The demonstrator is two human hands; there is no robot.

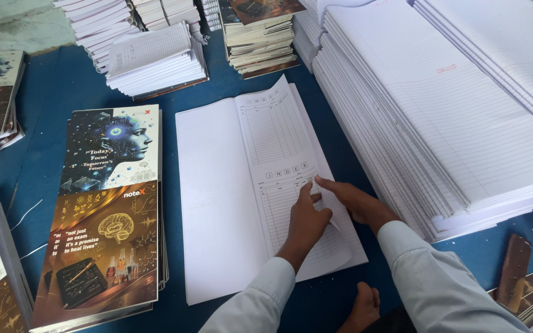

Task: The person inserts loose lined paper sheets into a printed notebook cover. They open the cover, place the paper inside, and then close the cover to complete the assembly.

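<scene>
Head view — sheets (242,185) lie open on blue table (44,166), between covers (109,209) and ruled stack (451,111) | left hand (306,222) flat on printed page, holding nothing | right hand (356,200) pinching page edge | handling — likely thin, limp, light, easily creased; best lifted by free edge or corner.

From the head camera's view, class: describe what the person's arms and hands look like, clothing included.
Both arms wear long, pale grey-blue shirt sleeves with plain buttoned-style cuffs ending at the wrists. The left hand and right hand are bare: no gloves, and no rings or watch visible.
</scene>
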